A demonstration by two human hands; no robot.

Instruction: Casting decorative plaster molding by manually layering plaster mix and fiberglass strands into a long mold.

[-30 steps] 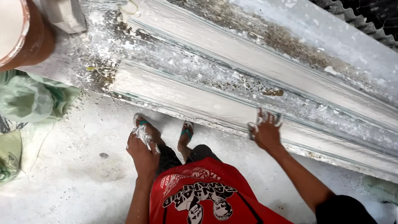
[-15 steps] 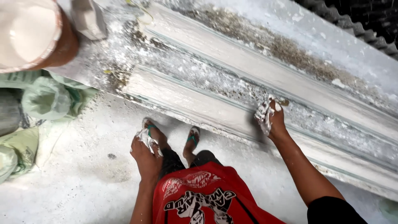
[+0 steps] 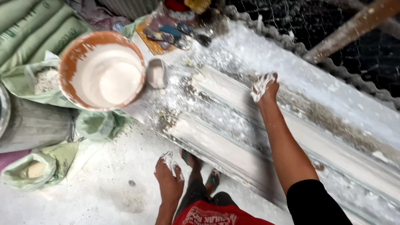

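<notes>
1. The right hand (image 3: 264, 86) is coated in white plaster and seems to grip a wet clump of it; its fingers are curled and buried in the white, so their exact hold cannot be told.
2. That hand rests on the long white plaster moulding (image 3: 291, 137), near its upper end; the moulding's lower end is cut off at the picture's right edge.
3. The left hand (image 3: 168, 177) hangs over the floor beside the moulding's near edge, fingers loosely spread and smeared white, holding nothing.
4. An orange bucket (image 3: 102, 71) of white plaster stands just off the moulding's upper end, a small cup (image 3: 157, 73) beside it.
5. Green sacks (image 3: 29, 33) crowd the left edge, partly cut off.
6. The floor (image 3: 104, 191) is white with plaster dust.
</notes>
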